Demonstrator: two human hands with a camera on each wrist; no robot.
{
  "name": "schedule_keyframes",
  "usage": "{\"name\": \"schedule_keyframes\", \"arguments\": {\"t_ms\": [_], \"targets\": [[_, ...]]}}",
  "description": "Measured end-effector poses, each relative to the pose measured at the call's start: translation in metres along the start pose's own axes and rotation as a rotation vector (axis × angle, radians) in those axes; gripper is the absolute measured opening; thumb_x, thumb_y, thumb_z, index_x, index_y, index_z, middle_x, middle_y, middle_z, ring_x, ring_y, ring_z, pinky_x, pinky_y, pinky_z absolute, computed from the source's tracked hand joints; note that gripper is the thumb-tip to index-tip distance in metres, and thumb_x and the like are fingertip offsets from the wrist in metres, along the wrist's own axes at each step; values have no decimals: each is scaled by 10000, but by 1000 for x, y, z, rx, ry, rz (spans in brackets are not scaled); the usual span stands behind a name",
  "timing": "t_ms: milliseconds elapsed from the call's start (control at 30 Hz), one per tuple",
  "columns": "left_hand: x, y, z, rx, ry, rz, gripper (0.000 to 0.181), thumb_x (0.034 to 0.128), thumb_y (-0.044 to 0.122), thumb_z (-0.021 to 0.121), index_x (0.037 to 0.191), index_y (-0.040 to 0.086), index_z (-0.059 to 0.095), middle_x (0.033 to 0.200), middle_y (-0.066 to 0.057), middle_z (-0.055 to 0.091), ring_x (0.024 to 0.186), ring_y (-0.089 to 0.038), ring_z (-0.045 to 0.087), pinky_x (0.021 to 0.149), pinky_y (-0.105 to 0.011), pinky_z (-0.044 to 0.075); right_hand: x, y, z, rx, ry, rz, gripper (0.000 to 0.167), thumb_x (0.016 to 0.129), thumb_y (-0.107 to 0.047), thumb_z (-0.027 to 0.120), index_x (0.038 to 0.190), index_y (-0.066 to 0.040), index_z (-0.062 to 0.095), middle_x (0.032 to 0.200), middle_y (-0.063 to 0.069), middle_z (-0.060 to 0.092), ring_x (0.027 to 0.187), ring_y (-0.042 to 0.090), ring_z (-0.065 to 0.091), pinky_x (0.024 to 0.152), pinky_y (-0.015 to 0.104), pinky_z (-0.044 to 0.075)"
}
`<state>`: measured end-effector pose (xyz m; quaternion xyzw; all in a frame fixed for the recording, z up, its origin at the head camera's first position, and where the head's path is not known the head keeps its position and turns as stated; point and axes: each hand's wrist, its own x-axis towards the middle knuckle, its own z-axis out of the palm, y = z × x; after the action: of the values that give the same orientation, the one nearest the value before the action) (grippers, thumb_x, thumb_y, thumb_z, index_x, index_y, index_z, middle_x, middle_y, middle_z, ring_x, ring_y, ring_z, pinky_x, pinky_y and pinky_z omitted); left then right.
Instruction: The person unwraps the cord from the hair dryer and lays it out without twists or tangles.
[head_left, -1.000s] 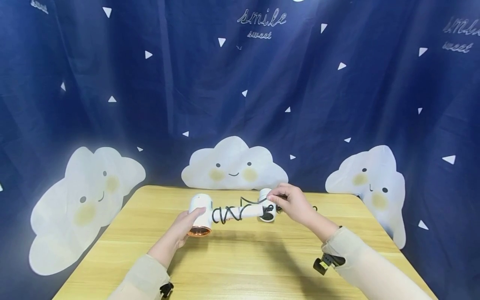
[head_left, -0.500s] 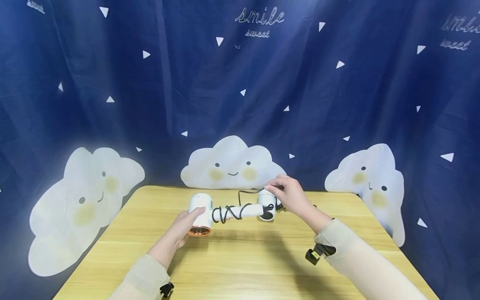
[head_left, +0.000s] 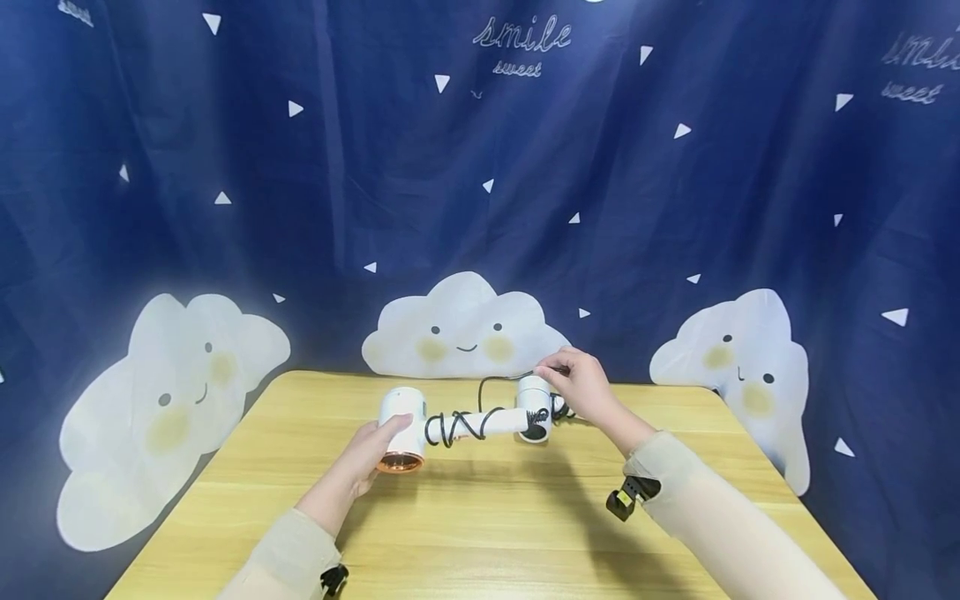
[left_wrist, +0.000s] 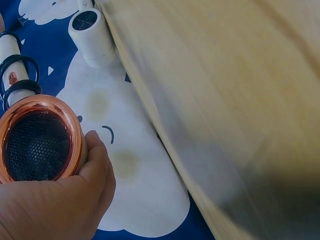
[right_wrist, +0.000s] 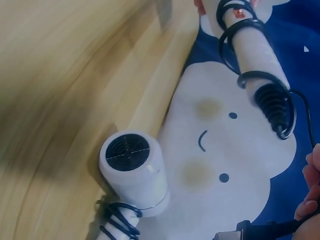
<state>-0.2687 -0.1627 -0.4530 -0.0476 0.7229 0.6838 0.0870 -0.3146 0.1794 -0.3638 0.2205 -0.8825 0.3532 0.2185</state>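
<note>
My left hand (head_left: pixel 367 454) grips the barrel of a white hair dryer (head_left: pixel 396 412) above the table. A copper ring (left_wrist: pixel 75 125) circles its dark mesh end in the left wrist view. The handle (head_left: pixel 502 422) points right, with a black cord (right_wrist: pixel 256 24) wound round it in loose loops. With thumb and fingertips, my right hand (head_left: pixel 585 387) pinches the cord's free length beyond the handle end. A plug (right_wrist: pixel 240 233) shows near that hand in the right wrist view. Behind the handle end stands a second white hair dryer (head_left: pixel 534 392), its own cord (right_wrist: pixel 121 217) wrapped on its handle.
The wooden table (head_left: pixel 465 533) lies under both hands. Its far edge meets a blue curtain (head_left: pixel 480 208) printed with white clouds. The second hair dryer rests near that far edge, close to my right hand.
My right hand has risen and moved slightly away, drawing the cord into a higher arc above the handle. My left hand and the held hair dryer have stayed in place.
</note>
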Motion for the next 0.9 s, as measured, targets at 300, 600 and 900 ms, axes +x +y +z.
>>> {"name": "schedule_keyframes", "arguments": {"t_ms": [300,600,900], "targets": [[1,0,0,3,-1,-3,625,935,493,612,1221,-59,554,963,-131,702,846,-232,680,820,-326,506,2,17,10,-23,-34,50,68,893,-147,763,871,-86,783,806,-19,656,690,113,522,637,274,449],[2,-2,-2,-10,-11,2,606,952,479,595,1214,-66,557,918,-114,709,822,-231,687,803,-319,517,-3,27,17,-33,-60,59,65,887,-148,770,868,-88,787,825,-14,670,736,123,584,673,295,492],[2,0,-3,-13,-11,-7,614,946,490,596,1213,-62,559,935,-119,706,834,-228,686,810,-317,514,-11,34,22,-45,-71,44,54,862,-116,787,826,-78,775,822,-10,676,772,142,616,702,315,515]]}}
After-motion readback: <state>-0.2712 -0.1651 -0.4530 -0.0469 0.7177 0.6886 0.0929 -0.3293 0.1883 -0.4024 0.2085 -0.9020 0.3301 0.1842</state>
